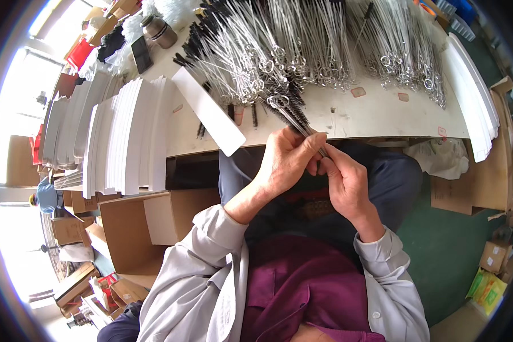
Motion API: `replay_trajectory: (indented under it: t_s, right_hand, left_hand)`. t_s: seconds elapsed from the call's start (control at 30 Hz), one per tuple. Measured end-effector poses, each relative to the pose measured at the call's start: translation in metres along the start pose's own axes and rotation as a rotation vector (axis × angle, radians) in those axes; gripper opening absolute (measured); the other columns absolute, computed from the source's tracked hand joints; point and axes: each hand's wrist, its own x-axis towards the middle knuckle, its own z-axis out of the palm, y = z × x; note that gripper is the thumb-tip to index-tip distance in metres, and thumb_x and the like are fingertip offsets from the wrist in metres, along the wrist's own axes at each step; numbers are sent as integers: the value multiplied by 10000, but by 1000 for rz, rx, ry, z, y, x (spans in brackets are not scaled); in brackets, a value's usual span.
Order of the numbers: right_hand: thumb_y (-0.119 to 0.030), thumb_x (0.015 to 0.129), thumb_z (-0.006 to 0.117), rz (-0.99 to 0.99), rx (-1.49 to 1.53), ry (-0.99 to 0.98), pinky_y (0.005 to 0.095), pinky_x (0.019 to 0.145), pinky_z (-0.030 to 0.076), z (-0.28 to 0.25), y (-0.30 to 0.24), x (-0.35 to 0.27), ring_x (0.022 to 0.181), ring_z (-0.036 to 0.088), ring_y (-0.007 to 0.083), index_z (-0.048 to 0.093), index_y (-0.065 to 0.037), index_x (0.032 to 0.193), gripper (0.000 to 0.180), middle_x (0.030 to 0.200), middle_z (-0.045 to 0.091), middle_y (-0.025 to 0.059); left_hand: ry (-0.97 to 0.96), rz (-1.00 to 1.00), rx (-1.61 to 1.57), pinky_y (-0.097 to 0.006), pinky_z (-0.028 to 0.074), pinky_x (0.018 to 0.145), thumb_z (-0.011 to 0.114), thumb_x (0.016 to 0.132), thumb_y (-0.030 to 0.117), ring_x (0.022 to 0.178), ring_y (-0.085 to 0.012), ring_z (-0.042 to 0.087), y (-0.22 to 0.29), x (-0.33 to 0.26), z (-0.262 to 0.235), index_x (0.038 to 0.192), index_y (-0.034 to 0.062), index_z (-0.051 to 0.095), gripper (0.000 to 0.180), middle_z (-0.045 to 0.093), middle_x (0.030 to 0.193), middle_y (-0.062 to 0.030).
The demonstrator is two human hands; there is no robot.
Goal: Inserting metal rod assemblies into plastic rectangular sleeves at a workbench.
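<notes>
A small bundle of wire-handled bottle brushes [293, 114] with black bristles points away from me over the table's front edge. My left hand [288, 158] is closed round the bundle, its thumb pressed on the wires. Beside it my right hand [346, 178] pinches the near ends of the same brushes, fingers curled. Just beyond my hands lies a large heap of similar brushes [279, 51], with silver wire stems and looped ends toward me. A flat white strip of card [208, 111] lies slantwise left of my left hand, overhanging the edge.
Stacks of folded white card [128, 134] stand at the table's left, and more white sheets [470, 97] at its right end. A metal flask [159, 31] and a black phone [142, 55] lie at the back left. An open cardboard box [134, 231] stands below left.
</notes>
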Motion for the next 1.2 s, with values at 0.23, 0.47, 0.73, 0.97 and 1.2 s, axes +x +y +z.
replay_trajectory:
  t_s: [0.23,0.47,0.73,0.97,1.2]
  right_hand:
    - [-29,1041,601,54,-191,44,282,641,521,-19,3,3,673,634,149,687,54,1260,249,799,676,106]
    - [-19,1036,606,0,-228,-44,325,622,525,1,1,13,648,650,217,674,39,1276,256,811,678,152]
    - [4,988,621,46,-268,-129,408,639,545,25,3,14,706,693,340,679,20,1207,227,837,685,199]
    - [20,966,619,57,-270,-181,436,666,562,35,9,9,746,704,373,678,29,1190,233,860,700,207]
    - [20,954,623,72,-318,-246,446,682,562,40,10,4,762,707,378,679,41,1176,230,869,705,211]
  left_hand:
    - [623,296,852,-254,528,642,763,948,167,701,-103,679,55,-43,-51,946,-25,756,193,740,792,-87]
    - [928,-101,1364,-486,581,865,790,825,619,957,-431,744,45,-5,-133,1029,-108,666,766,740,949,-304]
    - [859,-265,1220,-470,581,903,791,808,460,987,-435,734,28,7,-131,1031,-139,672,651,734,1003,-314]
    - [903,-250,1205,-475,562,937,770,835,427,1064,-447,704,21,0,-129,1033,-137,643,611,714,1056,-326]
    - [888,-215,1064,-454,567,897,724,817,358,989,-422,720,21,-3,-139,976,-105,659,494,722,989,-298]
